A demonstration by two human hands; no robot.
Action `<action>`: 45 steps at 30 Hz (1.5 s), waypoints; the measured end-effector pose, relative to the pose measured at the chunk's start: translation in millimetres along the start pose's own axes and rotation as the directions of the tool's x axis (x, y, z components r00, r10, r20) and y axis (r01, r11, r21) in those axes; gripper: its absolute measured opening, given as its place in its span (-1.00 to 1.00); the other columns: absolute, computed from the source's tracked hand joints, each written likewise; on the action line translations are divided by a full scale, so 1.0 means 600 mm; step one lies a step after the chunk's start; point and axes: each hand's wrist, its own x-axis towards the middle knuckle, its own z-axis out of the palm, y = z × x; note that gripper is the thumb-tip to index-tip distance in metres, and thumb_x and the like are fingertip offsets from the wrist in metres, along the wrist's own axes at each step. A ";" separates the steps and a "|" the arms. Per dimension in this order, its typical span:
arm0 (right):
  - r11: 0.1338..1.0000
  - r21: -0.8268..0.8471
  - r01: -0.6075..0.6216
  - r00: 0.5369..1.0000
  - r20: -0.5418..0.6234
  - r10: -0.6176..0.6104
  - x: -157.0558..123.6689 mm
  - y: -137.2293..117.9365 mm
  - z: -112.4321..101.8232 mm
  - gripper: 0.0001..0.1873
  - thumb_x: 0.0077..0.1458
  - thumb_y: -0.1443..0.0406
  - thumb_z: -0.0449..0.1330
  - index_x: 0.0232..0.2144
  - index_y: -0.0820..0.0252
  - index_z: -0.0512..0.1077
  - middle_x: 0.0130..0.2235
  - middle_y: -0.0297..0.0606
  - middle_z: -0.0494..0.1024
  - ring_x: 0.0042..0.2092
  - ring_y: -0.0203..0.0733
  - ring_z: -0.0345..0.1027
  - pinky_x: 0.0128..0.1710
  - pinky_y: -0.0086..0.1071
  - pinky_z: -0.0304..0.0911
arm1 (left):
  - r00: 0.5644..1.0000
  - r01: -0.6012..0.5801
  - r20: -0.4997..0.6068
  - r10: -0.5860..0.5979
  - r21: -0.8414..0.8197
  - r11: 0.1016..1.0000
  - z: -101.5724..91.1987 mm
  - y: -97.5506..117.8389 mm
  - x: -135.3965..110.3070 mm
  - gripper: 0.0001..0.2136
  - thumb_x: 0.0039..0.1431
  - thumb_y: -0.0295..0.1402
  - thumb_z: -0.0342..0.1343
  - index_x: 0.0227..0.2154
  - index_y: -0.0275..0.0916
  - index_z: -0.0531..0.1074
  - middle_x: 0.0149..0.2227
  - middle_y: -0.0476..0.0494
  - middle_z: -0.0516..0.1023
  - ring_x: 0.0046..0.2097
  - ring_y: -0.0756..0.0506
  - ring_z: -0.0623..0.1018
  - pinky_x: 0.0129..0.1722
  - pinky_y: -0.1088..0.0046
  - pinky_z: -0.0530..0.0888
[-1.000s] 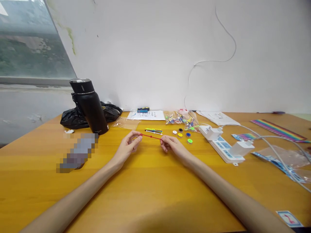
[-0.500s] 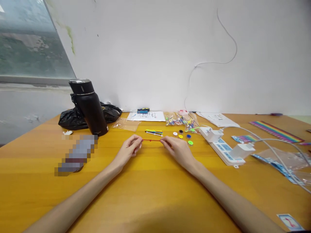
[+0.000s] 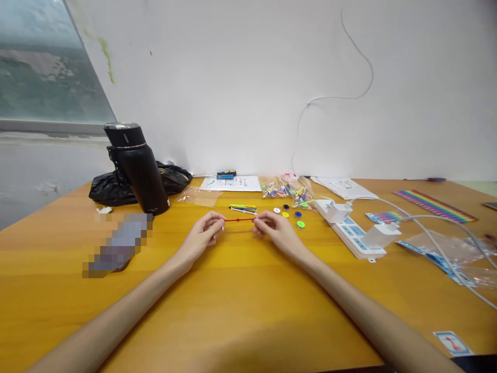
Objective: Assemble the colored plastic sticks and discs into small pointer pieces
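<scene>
White wall (image 3: pixel 233 88) at back, wood desk (image 3: pixel 240 300) running up to it, lots of small stuff out. Landmark = power strip (image 3: pixel 354 235), w/ white chargers (image 3: pixel 382 235) plugged in.

Red stick (image 3: pixel 238 219) is the piece in work: well L of the strip, held approx. level betw. the two hands, small knob abt. mid-way along the visible part. Looks off the desk; exact height can't tell. L hand (image 3: pixel 202 233): thumb + fingers pinching the end away from the strip. R hand (image 3: pixel 277 230): thumb + fingers pinching the end on the strip side, rest of the fingers loosely curled, tips partly hidden.

Change: 1 s ago stick slanted down twd. the strip side, now abt. level; R hand looked more palm-down half a sec ago, now thumb shows better. Camera drifted a touch too, so small shifts elsewhere prob. don't count. Both ends gripped in all 3 frames, so imo piece is being turned in the air, not set down.

Rest: 5 small round discs (image 3: pixel 297 214) (white, black, yellow, blue, green) loose just L of strip; other thin sticks (image 3: pixel 244 209) bunched further L. Clear parts bags (image 3: pixel 303 192) behind discs, nr. strip's far end. Black bottle (image 3: pixel 140 178) way L of strip, pixelated item (image 3: pixel 120 243) nr. its base. Rainbow sheet (image 3: pixel 435 204) R of strip.
</scene>
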 end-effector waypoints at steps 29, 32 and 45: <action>0.994 -0.104 -0.015 1.000 0.006 0.016 0.016 0.044 0.000 -0.59 0.34 0.03 0.00 -0.34 0.20 0.42 -0.54 -0.38 0.37 -0.48 -0.29 0.21 -0.43 -0.44 0.11 | 0.999 0.023 0.034 -0.025 0.067 0.997 0.006 -0.016 0.006 -0.78 0.28 -0.17 -0.02 -0.27 -0.24 0.35 -0.52 0.07 0.28 -0.54 0.08 0.18 -0.58 0.61 0.02; 0.966 -0.258 -0.009 1.000 -0.022 0.004 0.034 0.054 -0.002 -0.59 0.36 0.05 -0.03 -0.33 0.19 0.43 -0.54 -0.38 0.39 -0.49 -0.29 0.22 -0.45 -0.44 0.09 | 0.998 -0.012 0.055 0.007 0.092 0.996 0.008 -0.021 0.007 -0.76 0.28 -0.16 -0.02 -0.27 -0.25 0.36 -0.53 0.07 0.28 -0.54 0.07 0.19 -0.58 0.58 0.03; 0.902 -0.425 -0.070 0.995 -0.088 0.036 0.074 0.061 -0.004 -0.51 0.31 0.04 -0.02 -0.50 0.20 0.42 -0.66 -0.38 0.37 -0.56 -0.27 0.26 -0.47 -0.44 0.08 | 0.999 0.022 0.046 -0.027 0.098 0.995 0.009 -0.013 -0.001 -0.86 0.23 -0.29 -0.03 -0.25 -0.21 0.35 -0.45 0.04 0.34 -0.49 0.04 0.23 -0.53 0.54 0.08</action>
